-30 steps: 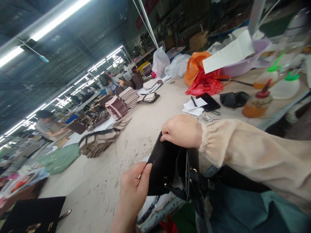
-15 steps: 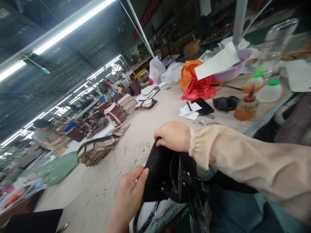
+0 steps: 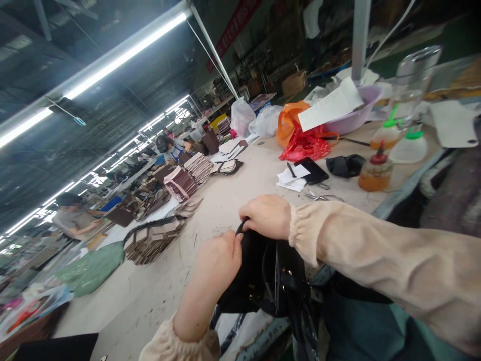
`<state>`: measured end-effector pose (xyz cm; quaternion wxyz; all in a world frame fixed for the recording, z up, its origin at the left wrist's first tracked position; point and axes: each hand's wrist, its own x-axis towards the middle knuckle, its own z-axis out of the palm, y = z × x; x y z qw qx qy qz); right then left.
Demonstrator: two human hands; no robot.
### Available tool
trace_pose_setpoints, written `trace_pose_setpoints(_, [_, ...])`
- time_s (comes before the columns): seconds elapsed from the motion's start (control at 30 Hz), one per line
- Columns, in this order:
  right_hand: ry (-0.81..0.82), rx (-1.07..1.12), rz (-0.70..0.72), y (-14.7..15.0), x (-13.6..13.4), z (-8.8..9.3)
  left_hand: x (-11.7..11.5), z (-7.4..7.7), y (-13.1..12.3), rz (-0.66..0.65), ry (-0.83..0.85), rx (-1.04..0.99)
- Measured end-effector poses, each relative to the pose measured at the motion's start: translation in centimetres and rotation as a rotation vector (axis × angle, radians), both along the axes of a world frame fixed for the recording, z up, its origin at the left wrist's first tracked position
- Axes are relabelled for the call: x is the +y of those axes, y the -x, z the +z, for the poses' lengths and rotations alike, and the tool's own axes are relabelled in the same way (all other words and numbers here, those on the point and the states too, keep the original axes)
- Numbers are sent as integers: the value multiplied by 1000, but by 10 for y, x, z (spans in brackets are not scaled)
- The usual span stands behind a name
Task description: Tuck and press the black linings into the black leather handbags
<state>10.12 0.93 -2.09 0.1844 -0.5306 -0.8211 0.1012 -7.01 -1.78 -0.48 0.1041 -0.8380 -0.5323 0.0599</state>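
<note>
A black handbag [image 3: 263, 273] with small gold-coloured metal fittings and straps rests at the near edge of the table. My right hand [image 3: 266, 215] is closed on the far end of the bag's upper edge. Close beside it, my left hand [image 3: 221, 255] pinches the same edge, thumb and fingers pressed together. A short dark piece of the edge shows between the two hands. The bag's side below my left hand is partly hidden by that hand.
On the table [image 3: 221, 200] lie stacks of brown pieces [image 3: 154, 240], a green bag [image 3: 92, 265], a black phone [image 3: 313, 170], scissors [image 3: 319, 195] and a red plastic bag [image 3: 304, 145]. Bottles with orange liquid [image 3: 376, 173] stand at the right. Co-workers [image 3: 75, 218] sit at the left.
My left hand has moved up along the bag's edge, away from me, and is now near my right hand. My right hand keeps its grip in nearly the same place.
</note>
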Motion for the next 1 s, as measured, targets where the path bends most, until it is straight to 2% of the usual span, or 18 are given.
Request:
trace_pose_setpoints(0.1, [-18, 19, -13, -2, -2, -2, 3, 0, 0, -15, 10, 11])
trace_pose_setpoints(0.3, [-88, 2, -25, -9, -7, -2, 3, -4, 6, -17, 47, -105])
trace_pose_setpoints(0.67, [-93, -8, -10, -12, 1, 0, 4, -5, 6, -2, 106, -249])
trace_pose_setpoints(1.0, [-76, -6, -43, -11, 6, 0, 5, -4, 5, 2, 116, -286])
